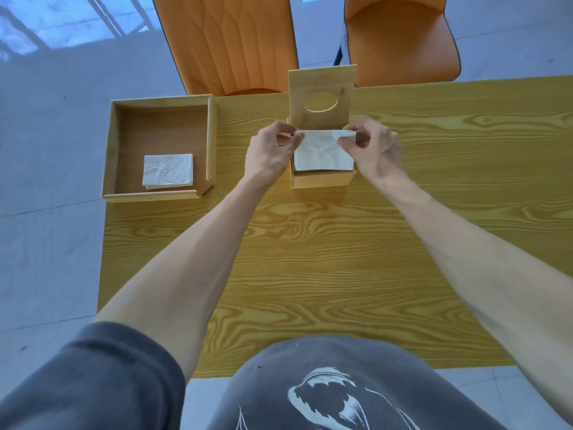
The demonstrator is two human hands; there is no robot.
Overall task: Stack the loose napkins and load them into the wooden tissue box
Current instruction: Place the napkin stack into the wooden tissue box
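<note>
— Well, where is the napkin just now?

— Over the wooden tissue box, at the far middle of the wood-grain table; I hold a white napkin by its two far corners; my left hand pinches the left corner between thumb and fingertips, my right hand pinches the right corner the same way; both grips are closed on the paper; the sheet hangs down toward me, and its near edge lies across the box opening.

— And the lid?

— The hinged lid stands upright behind the box, its oval slot facing me; I cannot tell how many napkins already lie inside, since the held sheet covers the opening.

— The rest of the napkins?

— A small stack of napkins sits in the wooden tray at the table's left edge, toward the tray's near right corner; well apart from the box; the top sheet is creased.

— Anything beyond the table?

— Two orange chairs pushed up at the far side; pale floor to the left; my grey sleeve at the bottom.
</note>
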